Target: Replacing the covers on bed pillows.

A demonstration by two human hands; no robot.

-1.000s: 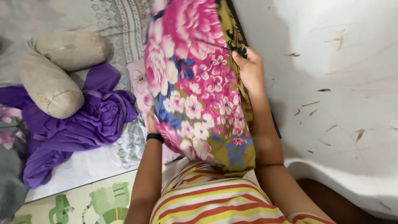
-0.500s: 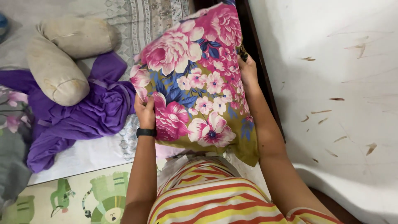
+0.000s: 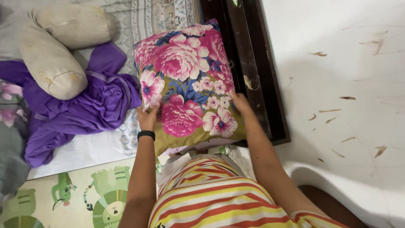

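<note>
Head view: a floral pillow [image 3: 187, 80] is held between both hands, the left hand [image 3: 147, 116] clenched on its lower left edge, the right hand [image 3: 239, 103] closed on its lower right edge. It extends away from each grip, over the bed beside a purple cloth [image 3: 80, 105] and a beige bolster [image 3: 55, 55]. It is judged light, soft and yielding, best taken at opposite edges.
</note>
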